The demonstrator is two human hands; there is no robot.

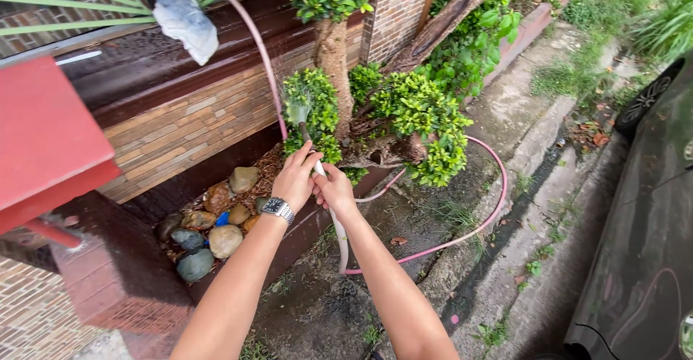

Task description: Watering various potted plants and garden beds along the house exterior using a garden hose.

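Both hands were out in front of the person, close together over the edge of a planter bed [289,241]. The left hand [294,179], with a metal wristwatch [276,207] on its wrist, was wrapped around the pale end of a garden hose [318,166], fingers curled over it, and the right hand [335,189] was closed on the same hose just below, the two hands touching. From the tip of the hose a fan of water [297,107] sprayed up into the small-leaved green shrub [415,111] that grew around a thick trunk [333,64]. Below the hands the pale hose hung down and turned pink, looping wide over the wet concrete pavement [404,288] and back behind the shrub; another pink stretch [260,49] rose along the brick wall [195,125]. A heap of smooth round stones [209,233] lay in the bed to the left of the hands. A red box [43,140] jutted out at far left, a grey cloth [186,20] hung above, and the dark side of a car [650,244] stood at the right edge
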